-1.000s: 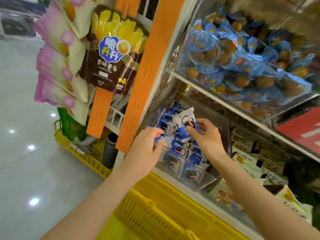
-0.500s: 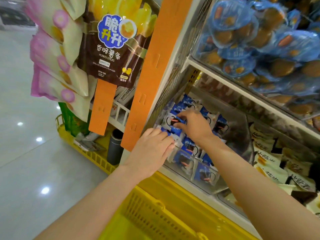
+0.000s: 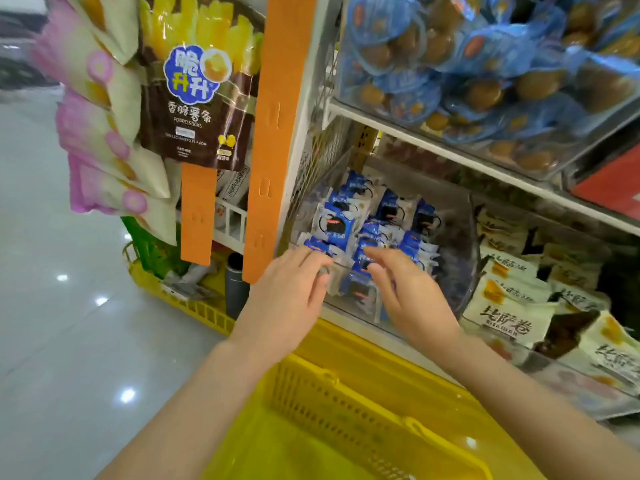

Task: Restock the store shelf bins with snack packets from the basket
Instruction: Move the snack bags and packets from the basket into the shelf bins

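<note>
A clear shelf bin (image 3: 460,237) on the lower shelf holds several blue-and-white snack packets (image 3: 334,225). My left hand (image 3: 287,292) rests at the bin's front left corner, fingers bent over the clear rim. My right hand (image 3: 412,296) hovers at the bin's front edge with its fingers relaxed and holds nothing. Below my forearms sits the yellow basket (image 3: 346,403); its inside is mostly out of view.
A neighbouring bin of cream snack packets (image 3: 512,317) stands to the right. Blue-wrapped snacks (image 3: 485,64) fill the upper shelf bin. A brown potato-stick bag (image 3: 201,98) and pink bags (image 3: 100,133) hang on orange strips at left. A second yellow basket (image 3: 194,299) sits on the floor.
My right hand has let go of the packet it placed deep in the bin and pulled back to the front edge. My left hand stays at the front corner.
</note>
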Demonstrator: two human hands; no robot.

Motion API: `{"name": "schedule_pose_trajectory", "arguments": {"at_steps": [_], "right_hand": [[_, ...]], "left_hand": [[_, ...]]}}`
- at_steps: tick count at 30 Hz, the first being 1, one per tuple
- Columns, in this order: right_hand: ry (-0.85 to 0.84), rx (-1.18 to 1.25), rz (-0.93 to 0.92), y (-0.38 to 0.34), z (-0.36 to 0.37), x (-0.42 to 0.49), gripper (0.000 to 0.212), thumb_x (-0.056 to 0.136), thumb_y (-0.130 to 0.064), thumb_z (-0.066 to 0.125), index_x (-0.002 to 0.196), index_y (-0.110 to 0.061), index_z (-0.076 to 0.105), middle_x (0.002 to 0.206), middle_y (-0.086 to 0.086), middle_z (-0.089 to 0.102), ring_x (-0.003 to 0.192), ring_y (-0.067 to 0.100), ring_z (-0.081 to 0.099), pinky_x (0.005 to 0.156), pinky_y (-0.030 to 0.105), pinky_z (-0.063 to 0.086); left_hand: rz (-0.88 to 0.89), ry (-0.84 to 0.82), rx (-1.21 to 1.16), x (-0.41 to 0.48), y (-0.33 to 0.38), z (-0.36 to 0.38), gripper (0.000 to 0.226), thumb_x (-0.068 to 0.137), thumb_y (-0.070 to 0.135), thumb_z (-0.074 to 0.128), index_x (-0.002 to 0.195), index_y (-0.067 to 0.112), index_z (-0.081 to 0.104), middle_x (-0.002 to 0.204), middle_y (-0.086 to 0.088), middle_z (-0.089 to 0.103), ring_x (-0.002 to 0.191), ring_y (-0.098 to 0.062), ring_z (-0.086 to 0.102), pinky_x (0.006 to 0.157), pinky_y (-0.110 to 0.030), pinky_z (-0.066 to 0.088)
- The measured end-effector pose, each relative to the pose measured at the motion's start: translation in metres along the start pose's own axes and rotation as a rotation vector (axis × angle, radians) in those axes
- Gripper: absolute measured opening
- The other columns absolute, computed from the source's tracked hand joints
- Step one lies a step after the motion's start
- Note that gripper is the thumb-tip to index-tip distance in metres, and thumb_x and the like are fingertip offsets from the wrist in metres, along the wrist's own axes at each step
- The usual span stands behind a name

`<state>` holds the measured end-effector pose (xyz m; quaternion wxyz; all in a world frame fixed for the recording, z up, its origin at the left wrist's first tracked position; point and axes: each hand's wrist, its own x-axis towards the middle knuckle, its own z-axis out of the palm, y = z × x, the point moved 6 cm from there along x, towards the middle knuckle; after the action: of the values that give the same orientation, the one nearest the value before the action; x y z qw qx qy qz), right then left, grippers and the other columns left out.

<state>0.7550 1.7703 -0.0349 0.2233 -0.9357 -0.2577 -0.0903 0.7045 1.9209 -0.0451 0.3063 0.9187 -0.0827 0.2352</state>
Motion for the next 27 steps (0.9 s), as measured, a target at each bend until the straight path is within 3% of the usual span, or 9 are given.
{"name": "schedule_pose_trajectory", "arguments": {"at_steps": [4,7,9,11,13,15,17,22,27], "right_hand": [[0.047,-0.093,-0.22,0.004,0.013,-0.072,0.033,0.098,-0.022,0.042,0.124,-0.006,0.057,0.128,0.006,0.058,0.124,0.018,0.049,0.104,0.027,0.035],[0.024,-0.05,-0.213,0.028,0.044,-0.122,0.035,0.097,-0.028,0.038,0.114,-0.007,0.061,0.114,0.005,0.064,0.111,0.015,0.052,0.096,0.024,0.038],[-0.038,-0.045,-0.109,0.055,0.079,-0.156,0.022,0.092,-0.021,0.053,0.108,-0.008,0.062,0.103,0.006,0.065,0.098,0.018,0.059,0.086,0.026,0.047],[-0.206,-0.139,0.032,0.086,0.121,-0.185,0.028,0.08,-0.013,0.073,0.105,-0.006,0.064,0.099,0.009,0.066,0.092,0.024,0.066,0.077,0.029,0.053],[-0.487,-0.222,0.207,0.122,0.164,-0.217,0.036,0.092,-0.023,0.059,0.124,-0.008,0.053,0.122,0.008,0.056,0.114,0.022,0.056,0.092,0.025,0.044],[-0.636,-0.237,0.402,0.161,0.194,-0.249,0.04,0.101,-0.03,0.036,0.136,-0.013,0.039,0.141,0.005,0.039,0.13,0.02,0.038,0.103,0.024,0.031],[-0.684,-0.218,0.561,0.189,0.21,-0.273,0.038,0.1,-0.028,0.037,0.134,-0.012,0.039,0.142,0.007,0.036,0.13,0.022,0.036,0.103,0.026,0.031],[-0.637,-0.029,0.947,0.22,0.233,-0.3,0.049,0.096,-0.016,0.049,0.137,0.003,0.03,0.138,0.022,0.036,0.122,0.036,0.044,0.091,0.036,0.04],[-0.633,-0.065,1.051,0.231,0.249,-0.301,0.045,0.093,-0.01,0.054,0.13,0.008,0.034,0.118,0.028,0.056,0.106,0.039,0.057,0.071,0.036,0.044]], "left_hand": [[-0.074,0.062,0.01,-0.06,-0.007,0.015,0.021,0.092,0.017,0.045,0.106,0.013,0.06,0.098,0.001,0.057,0.091,-0.013,0.047,0.078,-0.028,0.037],[-0.261,-0.079,0.031,-0.115,-0.038,0.047,0.028,0.093,0.021,0.041,0.11,0.009,0.06,0.102,-0.008,0.058,0.093,-0.028,0.055,0.08,-0.045,0.046],[-0.385,-0.183,0.092,-0.15,-0.066,0.067,0.027,0.094,0.018,0.043,0.113,0.006,0.059,0.105,-0.014,0.058,0.096,-0.034,0.055,0.082,-0.048,0.045],[-0.524,-0.262,0.149,-0.181,-0.094,0.079,0.028,0.093,0.012,0.047,0.118,0.003,0.056,0.111,-0.018,0.057,0.1,-0.038,0.054,0.086,-0.047,0.043],[-0.638,-0.295,0.161,-0.202,-0.114,0.087,0.033,0.093,0.011,0.048,0.124,0.002,0.051,0.118,-0.02,0.052,0.103,-0.039,0.052,0.086,-0.046,0.042],[-0.721,-0.268,0.129,-0.215,-0.128,0.091,0.036,0.095,0.016,0.044,0.13,0.006,0.045,0.125,-0.017,0.048,0.107,-0.039,0.053,0.085,-0.046,0.042],[-0.78,-0.23,0.114,-0.22,-0.141,0.094,0.036,0.097,0.025,0.039,0.13,0.012,0.044,0.127,-0.013,0.051,0.109,-0.036,0.054,0.084,-0.043,0.042],[-0.766,-0.232,0.184,-0.222,-0.158,0.101,0.027,0.098,0.034,0.034,0.114,0.019,0.05,0.095,-0.013,0.064,0.088,-0.036,0.062,0.066,-0.034,0.035],[-0.778,-0.228,0.223,-0.217,-0.158,0.102,0.027,0.098,0.03,0.035,0.113,0.015,0.051,0.096,-0.015,0.063,0.091,-0.037,0.06,0.07,-0.038,0.04]]}}
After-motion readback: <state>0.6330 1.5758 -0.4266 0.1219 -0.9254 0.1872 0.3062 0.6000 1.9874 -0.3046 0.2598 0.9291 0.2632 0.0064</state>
